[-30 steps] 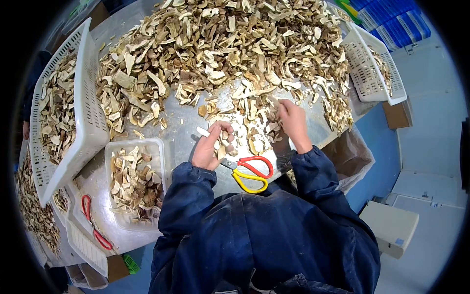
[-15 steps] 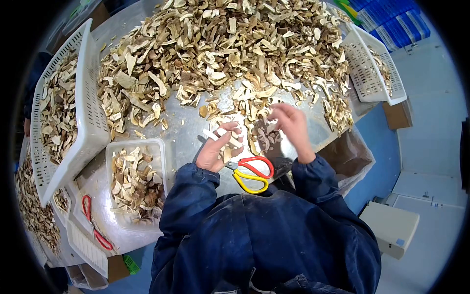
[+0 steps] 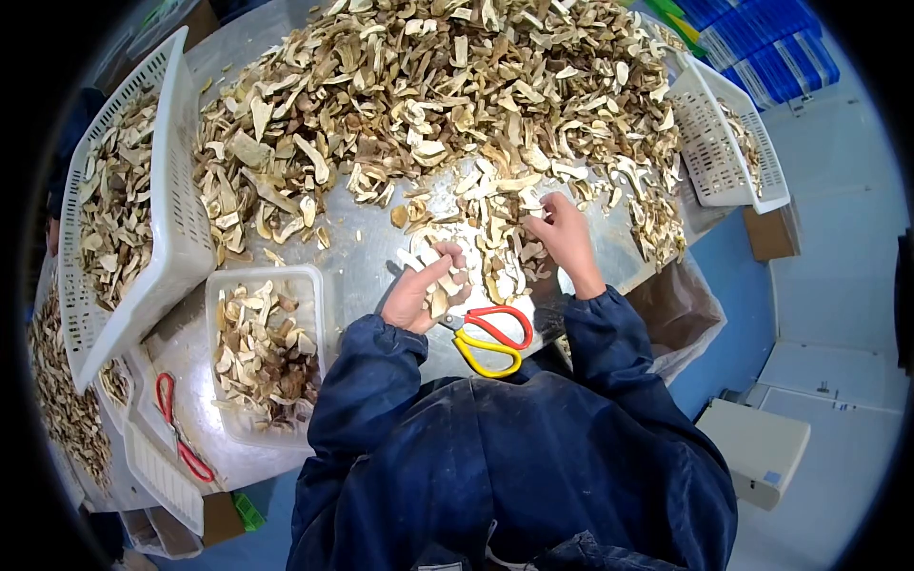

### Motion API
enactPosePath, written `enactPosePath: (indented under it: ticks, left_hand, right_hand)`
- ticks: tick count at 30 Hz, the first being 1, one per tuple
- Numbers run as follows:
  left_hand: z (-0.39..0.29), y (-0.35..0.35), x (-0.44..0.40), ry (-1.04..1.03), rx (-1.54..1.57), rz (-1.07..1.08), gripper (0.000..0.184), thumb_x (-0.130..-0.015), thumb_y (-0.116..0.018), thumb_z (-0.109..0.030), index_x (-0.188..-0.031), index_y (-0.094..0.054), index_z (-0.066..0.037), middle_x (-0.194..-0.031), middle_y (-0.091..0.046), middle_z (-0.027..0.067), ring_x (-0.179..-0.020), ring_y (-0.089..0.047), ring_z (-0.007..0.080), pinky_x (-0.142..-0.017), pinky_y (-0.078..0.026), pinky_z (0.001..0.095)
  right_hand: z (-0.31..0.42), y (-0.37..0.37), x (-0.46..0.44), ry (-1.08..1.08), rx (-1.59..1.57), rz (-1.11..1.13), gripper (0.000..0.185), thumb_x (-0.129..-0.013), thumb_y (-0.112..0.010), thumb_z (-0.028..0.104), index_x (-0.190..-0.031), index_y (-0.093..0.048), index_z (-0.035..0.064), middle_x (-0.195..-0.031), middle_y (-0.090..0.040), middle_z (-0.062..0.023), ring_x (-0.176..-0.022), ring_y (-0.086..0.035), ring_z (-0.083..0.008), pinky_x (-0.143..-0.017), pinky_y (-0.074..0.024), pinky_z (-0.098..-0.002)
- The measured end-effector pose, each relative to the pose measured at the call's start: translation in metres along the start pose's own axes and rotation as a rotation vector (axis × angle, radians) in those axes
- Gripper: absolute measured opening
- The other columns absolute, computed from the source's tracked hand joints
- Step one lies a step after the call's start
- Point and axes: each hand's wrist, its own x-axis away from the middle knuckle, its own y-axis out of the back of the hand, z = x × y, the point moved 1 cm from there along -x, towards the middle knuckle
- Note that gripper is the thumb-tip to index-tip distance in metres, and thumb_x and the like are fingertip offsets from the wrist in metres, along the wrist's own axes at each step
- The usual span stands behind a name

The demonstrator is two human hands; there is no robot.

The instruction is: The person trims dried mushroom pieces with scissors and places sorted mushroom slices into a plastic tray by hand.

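Observation:
My left hand [image 3: 417,293] is curled, palm up, around several pale dried mushroom slices [image 3: 440,284] that stick out between thumb and fingers. To its right, my right hand [image 3: 569,246] reaches over a small strip of slices [image 3: 500,249], its thumb and forefinger closing on a pale slice at the strip's edge. Scissors [image 3: 488,341] with one red and one yellow handle lie in front of my body, just below the left hand. Beyond both hands rises a large heap of dried mushroom slices [image 3: 428,105].
A clear plastic tub [image 3: 319,333] with slices stands left, beside red-handled scissors [image 3: 176,428]. White perforated baskets, one at left [image 3: 181,228] and one at right [image 3: 705,143], hold more slices. A lined bin [image 3: 690,309] sits past the table edge at right.
My right hand has lowered onto the slices and slowed from a blur. My left hand stays in place, its fingers slightly shifted around the slices.

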Motion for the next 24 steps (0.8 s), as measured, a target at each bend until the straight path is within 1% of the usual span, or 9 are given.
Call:
enactPosePath:
  ticks: [1,4,5,9,14,15,16,19,24]
  left_hand:
    - [0.000,-0.001,0.000,-0.004,0.002,-0.003,0.018,-0.096,-0.054,-0.016,-0.114,-0.052,-0.012,-0.099,-0.052,0.0014,-0.083,-0.053,0.0110,-0.072,-0.051,0.0298]
    - [-0.001,-0.004,0.001,-0.018,-0.011,-0.007,0.020,-0.096,-0.055,-0.016,-0.115,-0.053,-0.011,-0.098,-0.053,0.0010,-0.083,-0.053,0.0111,-0.071,-0.051,0.0295]
    - [-0.002,-0.004,0.001,-0.024,-0.019,-0.008,0.021,-0.096,-0.055,-0.016,-0.116,-0.053,-0.011,-0.098,-0.053,0.0009,-0.083,-0.053,0.0111,-0.071,-0.051,0.0295]
    - [-0.002,-0.006,0.001,-0.040,-0.060,-0.022,0.026,-0.095,-0.055,-0.016,-0.121,-0.052,-0.010,-0.099,-0.054,0.0006,-0.084,-0.053,0.0114,-0.071,-0.051,0.0288]
    - [0.004,-0.006,0.000,-0.079,-0.105,-0.026,0.030,-0.095,-0.057,-0.018,-0.122,-0.051,-0.008,-0.103,-0.056,0.0025,-0.087,-0.056,0.0119,-0.068,-0.052,0.0289]
    - [0.005,-0.010,0.002,-0.102,-0.133,-0.060,0.028,-0.094,-0.057,-0.019,-0.119,-0.052,-0.007,-0.102,-0.059,0.0043,-0.085,-0.059,0.0129,-0.067,-0.053,0.0285]
    - [0.005,-0.005,0.000,-0.107,-0.141,-0.024,0.027,-0.094,-0.059,-0.019,-0.117,-0.053,-0.007,-0.101,-0.059,0.0035,-0.085,-0.060,0.0128,-0.069,-0.053,0.0284]
    - [0.005,0.003,-0.002,-0.138,-0.145,-0.015,0.021,-0.092,-0.062,-0.019,-0.109,-0.056,-0.008,-0.097,-0.059,0.0025,-0.084,-0.062,0.0126,-0.071,-0.054,0.0275]
    - [0.006,-0.005,0.001,-0.127,-0.111,-0.054,0.021,-0.093,-0.060,-0.018,-0.111,-0.055,-0.007,-0.098,-0.060,0.0050,-0.083,-0.063,0.0157,-0.070,-0.054,0.0279]
  right_hand:
    - [-0.001,0.000,0.001,0.089,-0.046,-0.032,0.029,-0.084,-0.065,0.022,-0.098,-0.060,-0.0021,-0.080,-0.066,-0.0108,-0.060,-0.056,-0.0131,-0.052,-0.0435,-0.0294]
    - [0.009,0.012,0.006,-0.274,-0.677,0.339,0.019,-0.090,-0.057,0.017,-0.093,-0.059,-0.0012,-0.081,-0.067,-0.0090,-0.057,-0.055,-0.0089,-0.045,-0.0382,-0.0224]
    - [0.012,0.013,0.010,-0.309,-0.754,0.376,0.016,-0.094,-0.052,0.015,-0.088,-0.059,0.0014,-0.081,-0.068,-0.0073,-0.055,-0.054,-0.0061,-0.042,-0.0335,-0.0177]
    - [0.021,0.007,0.021,-0.370,-0.940,0.472,0.018,-0.095,-0.054,0.017,-0.085,-0.058,0.0024,-0.075,-0.067,-0.0069,-0.049,-0.053,-0.0068,-0.040,-0.0340,-0.0186]
    - [0.049,-0.018,0.051,-0.328,-0.779,0.558,0.019,-0.094,-0.056,0.019,-0.084,-0.058,0.0031,-0.066,-0.065,-0.0044,-0.045,-0.054,-0.0066,-0.039,-0.0337,-0.0176]
    - [0.065,-0.019,0.058,-0.299,-0.720,0.575,0.022,-0.092,-0.059,0.020,-0.080,-0.061,0.0021,-0.063,-0.064,-0.0044,-0.046,-0.055,-0.0076,-0.041,-0.0383,-0.0189]
    - [0.068,-0.030,0.064,-0.141,-0.674,0.562,0.025,-0.092,-0.059,0.019,-0.077,-0.062,-0.0003,-0.061,-0.063,-0.0041,-0.046,-0.056,-0.0088,-0.043,-0.0403,-0.0211]
    - [0.078,-0.028,0.069,0.013,-0.440,0.573,0.031,-0.094,-0.057,0.020,-0.074,-0.064,-0.0022,-0.057,-0.059,-0.0035,-0.046,-0.054,-0.0087,-0.044,-0.0415,-0.0240]
    - [0.074,-0.023,0.062,0.032,-0.559,0.634,0.032,-0.095,-0.055,0.023,-0.075,-0.064,-0.0009,-0.057,-0.059,-0.0019,-0.046,-0.054,-0.0077,-0.045,-0.0417,-0.0223]
